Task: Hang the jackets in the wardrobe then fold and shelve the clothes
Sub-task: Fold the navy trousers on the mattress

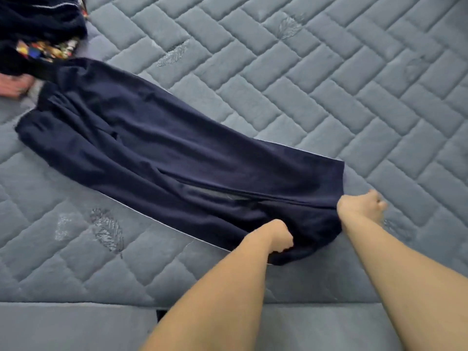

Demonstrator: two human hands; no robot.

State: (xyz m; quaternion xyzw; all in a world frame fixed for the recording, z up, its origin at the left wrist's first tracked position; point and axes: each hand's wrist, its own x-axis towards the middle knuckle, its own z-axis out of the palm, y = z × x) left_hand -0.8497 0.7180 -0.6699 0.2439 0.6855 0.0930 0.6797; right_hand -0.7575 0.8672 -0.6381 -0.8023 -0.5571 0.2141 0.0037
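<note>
Two hands on my feed. Far left: dark clothes pile (38,34) with colourful print, bunched at mattress (329,79) corner. Navy garment (162,150), soft knit, long, lies flat diagonally on grey quilted brick-pattern mattress. Left hand (279,236) fingers curled, gripping near hem; right hand (362,205) fingers clenched on hem's other corner.

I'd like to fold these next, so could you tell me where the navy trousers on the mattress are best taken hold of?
Grip the near end of the trousers, one hand at each corner, coming from the mattress edge nearest you. They lie flat and stretched away towards the pile of clothes, so that end is closest. The left hand and right hand already grip there.
</note>
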